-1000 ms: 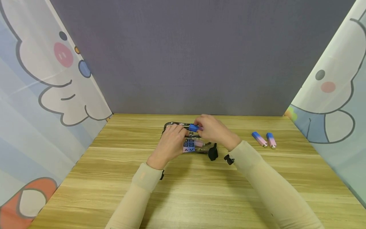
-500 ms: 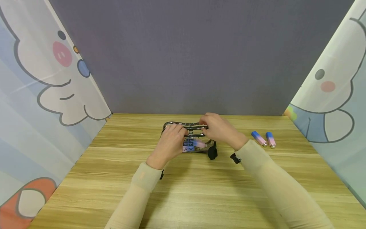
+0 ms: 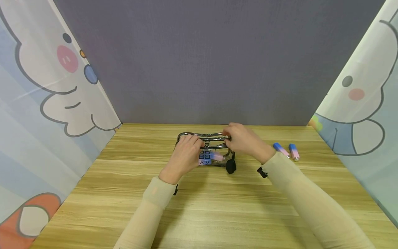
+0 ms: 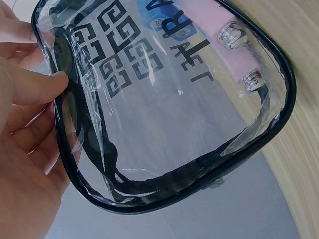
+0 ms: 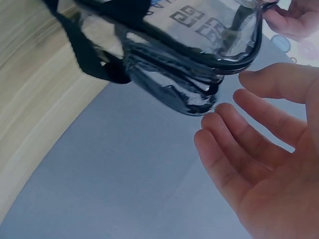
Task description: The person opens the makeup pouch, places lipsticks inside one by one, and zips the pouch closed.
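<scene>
A clear zip pouch with black piping and black lettering stands upright on the table. My left hand grips its upper rim at the left, the thumb lying over the black edge in the left wrist view. Near the pouch's upper right corner is my right hand. In the right wrist view its fingers are loosely extended, thumb and fingertips right at the corner with nothing pinched between them. Blue-and-pink lipstick-like tubes with silvery ends lie inside the pouch, partly hidden by the print.
Two more blue-and-pink tubes, one slanted and one nearly straight, lie on the wooden table to the right. A black strap hangs at the pouch's right side. A grey panel rises behind the table.
My right hand held a blue-and-pink tube over the pouch's opening; the tube has gone from its fingers into the pouch. The hand has slid right along the rim. My left hand stays put.
</scene>
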`<state>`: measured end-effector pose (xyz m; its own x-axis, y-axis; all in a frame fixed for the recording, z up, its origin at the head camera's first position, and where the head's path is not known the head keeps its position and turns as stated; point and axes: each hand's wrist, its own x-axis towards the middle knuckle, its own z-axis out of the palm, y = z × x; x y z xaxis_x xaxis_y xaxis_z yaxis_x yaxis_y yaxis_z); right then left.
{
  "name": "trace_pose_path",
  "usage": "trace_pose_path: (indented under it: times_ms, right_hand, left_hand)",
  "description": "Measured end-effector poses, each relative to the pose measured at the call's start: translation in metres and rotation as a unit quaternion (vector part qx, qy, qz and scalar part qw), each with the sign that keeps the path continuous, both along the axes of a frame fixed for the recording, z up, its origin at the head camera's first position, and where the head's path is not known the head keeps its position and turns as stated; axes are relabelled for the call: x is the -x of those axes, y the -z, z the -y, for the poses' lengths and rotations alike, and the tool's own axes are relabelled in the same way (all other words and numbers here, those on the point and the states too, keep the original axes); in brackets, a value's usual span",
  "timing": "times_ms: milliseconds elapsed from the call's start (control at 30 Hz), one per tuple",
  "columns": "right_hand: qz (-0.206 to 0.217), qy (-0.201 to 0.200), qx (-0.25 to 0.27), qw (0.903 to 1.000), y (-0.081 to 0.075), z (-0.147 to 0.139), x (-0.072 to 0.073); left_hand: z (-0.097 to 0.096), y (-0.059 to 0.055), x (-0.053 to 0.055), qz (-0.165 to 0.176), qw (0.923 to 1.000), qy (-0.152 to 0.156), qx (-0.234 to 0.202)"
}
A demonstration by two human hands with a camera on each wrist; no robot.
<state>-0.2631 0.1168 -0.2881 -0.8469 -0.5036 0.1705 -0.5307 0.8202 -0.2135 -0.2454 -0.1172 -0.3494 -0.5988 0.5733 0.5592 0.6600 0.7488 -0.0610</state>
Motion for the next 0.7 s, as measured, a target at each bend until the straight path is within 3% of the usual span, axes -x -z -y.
trace_pose_path:
  times_ms: [700]
  right_hand:
    - [0.012, 0.047, -0.012, 0.9988, 0.014, -0.031, 0.006]
  left_hand:
    - [0.001, 0.0, -0.001, 0.005, 1.0, 0.001, 0.001]
